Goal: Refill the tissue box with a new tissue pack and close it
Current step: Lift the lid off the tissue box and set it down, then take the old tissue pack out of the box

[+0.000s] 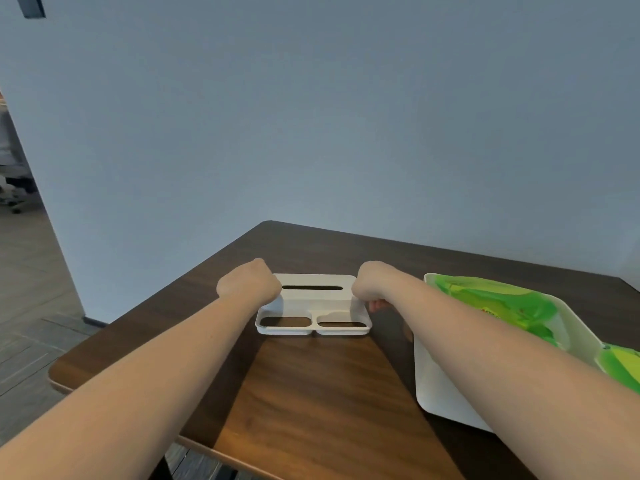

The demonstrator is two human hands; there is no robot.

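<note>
A white tissue box lid [313,308], with a dark slot on top and two open compartments along its near side, lies on the dark wooden table [311,393]. My left hand [248,284] grips the lid's left end with the fingers curled under. At the lid's right end, my right hand [371,284] holds on the same way. To the right stands the white box body [446,389], tilted, with a green tissue pack [498,303] inside it. A second green pack [621,367] shows at the right edge.
The table's far corner meets a plain grey wall [311,133]. Its left edge drops off to a tiled floor [31,289]. An office chair base [14,199] stands far left.
</note>
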